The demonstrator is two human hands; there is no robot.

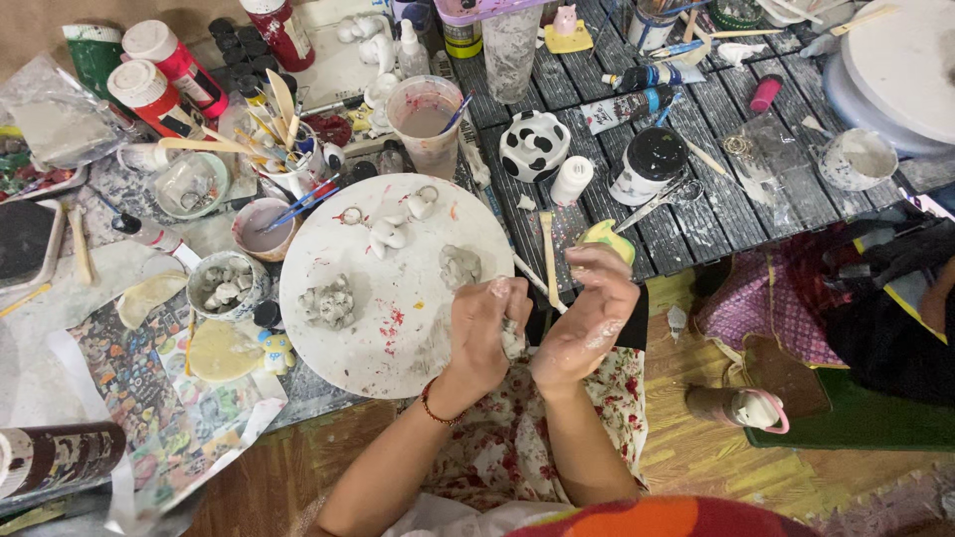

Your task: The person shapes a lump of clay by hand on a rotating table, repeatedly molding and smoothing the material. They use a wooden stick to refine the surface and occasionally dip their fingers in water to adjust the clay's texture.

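My left hand (481, 333) and my right hand (589, 318) meet over my lap, both smeared with pale clay. Between them they pinch a small grey lump of clay (512, 339). Just beyond my left hand lies a round white board (398, 318) spattered with red. On the board rest a grey clay lump (459, 266), a knobbly grey clay piece (329, 301) and small white clay figures (388, 235). A wooden modelling stick (548, 257) lies beside the board, close to my right hand.
The low dark slatted table (716, 109) is crowded: red paint bottles (164, 75), a cup of brushes (288, 149), a cup of murky water (426, 114), a black-and-white spotted pot (533, 144), scissors (662, 199), paint tubes. A bowl of clay bits (225, 285) stands at left. A white turntable (905, 65) sits at far right.
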